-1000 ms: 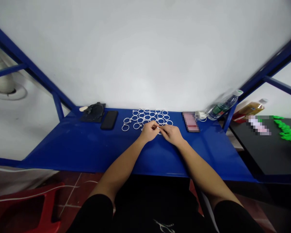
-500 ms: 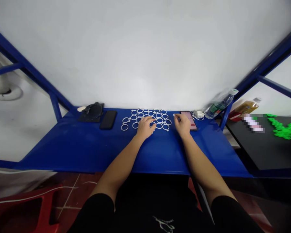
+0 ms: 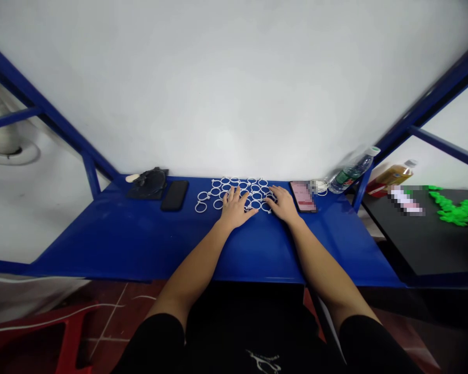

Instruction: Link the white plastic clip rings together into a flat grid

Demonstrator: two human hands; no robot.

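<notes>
Several white rings point(image 3: 256, 196), each with a small knob, lie flat in joined rows on the blue tabletop point(image 3: 140, 239). My left hand point(image 3: 234, 209) rests palm down over the middle of the rows with its fingers spread, hiding some rings. At the right edge of the rows, my right hand point(image 3: 283, 203) reaches out with its fingers apart, its fingertips at the outermost rings. Neither hand visibly grips anything. Just right of my right hand lies a phone point(image 3: 304, 196) with a lit pinkish screen.
Left of the rings lie a dark phone point(image 3: 174, 196) and a crumpled black bag point(image 3: 150, 183). A plastic bottle point(image 3: 351, 174) leans by the right frame, near a white cable point(image 3: 322, 188). Green pieces point(image 3: 458, 210) lie on a black table point(image 3: 421, 239). The wall point(image 3: 234, 93) closes the back.
My right hand has moved left from beside the lit phone to the rings, its pinched fingers now spread. My left hand's fingers have straightened and fanned out. The view has shifted slightly.
</notes>
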